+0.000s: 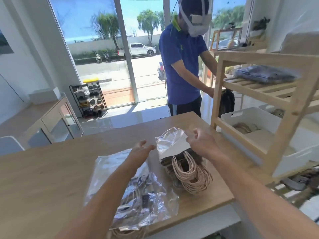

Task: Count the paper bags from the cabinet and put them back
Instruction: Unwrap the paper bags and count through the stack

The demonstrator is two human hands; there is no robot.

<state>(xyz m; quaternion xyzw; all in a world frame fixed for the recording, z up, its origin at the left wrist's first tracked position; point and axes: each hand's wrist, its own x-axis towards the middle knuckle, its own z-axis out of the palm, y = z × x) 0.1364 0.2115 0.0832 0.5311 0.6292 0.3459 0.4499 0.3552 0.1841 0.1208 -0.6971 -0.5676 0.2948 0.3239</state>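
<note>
A stack of paper bags (174,163) with twisted tan cord handles (191,176) lies on the wooden table (51,173), its far end still inside a clear plastic wrapper (170,141). My right hand (200,142) pinches the wrapper's far edge. My left hand (142,149) hovers just left of the stack, fingers apart, holding nothing. A second pack of bags in crinkled clear plastic (138,192) lies under my left forearm, near the table's front edge.
A wooden slatted shelf unit (276,94) stands to the right with folded blue cloth and white bins (248,118). A person in a blue shirt (183,69) stands beyond the table at the shelf. A low cabinet (57,118) and shoe rack (89,99) sit far left.
</note>
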